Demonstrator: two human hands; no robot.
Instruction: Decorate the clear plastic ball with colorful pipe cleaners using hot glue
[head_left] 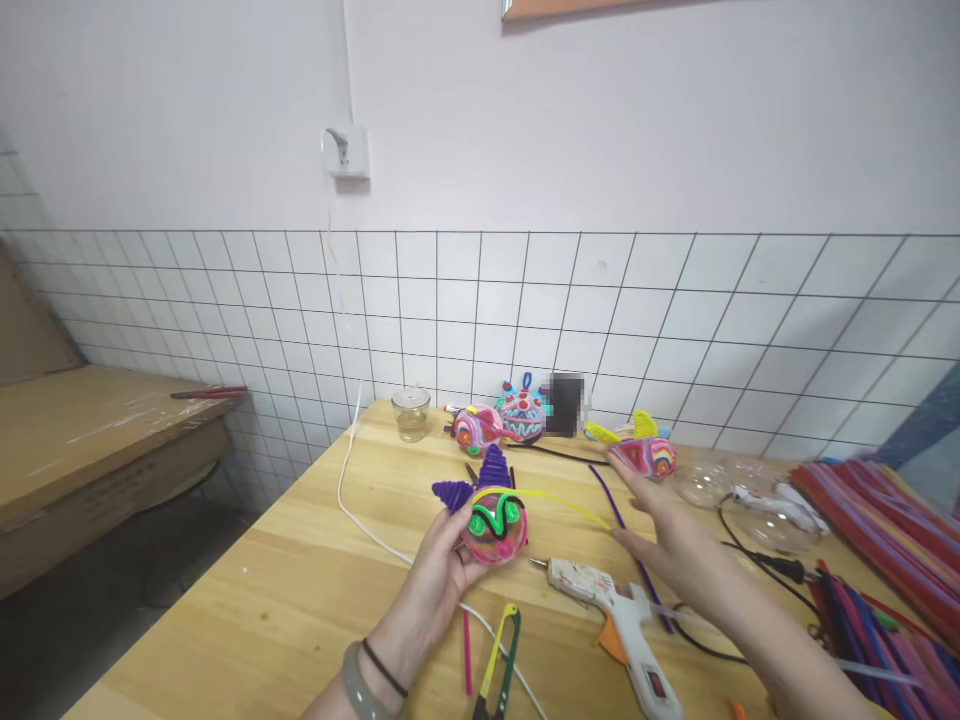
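My left hand (442, 572) is closed around a round pipe-cleaner ornament (493, 520), pink with green eyes, a black squiggle and purple ears, held above the wooden table (300, 590). A yellow pipe cleaner (570, 503) sticks out from it to the right. My right hand (664, 535) stretches forward with fingers spread, empty, its fingertips near a purple pipe cleaner (611, 505) and a pink striped ornament with yellow ears (643, 452). A white hot glue gun (619, 620) lies just below that hand.
Small yellow-green snips (499, 665) and a pink stick (466, 652) lie near the front edge. Two more ornaments (501, 420) and a glass jar (411, 412) stand at the back by the wire grid. Clear plastic half-shells (739, 490) and a pile of pipe cleaners (877, 540) fill the right side. A white cable (352, 500) crosses the table.
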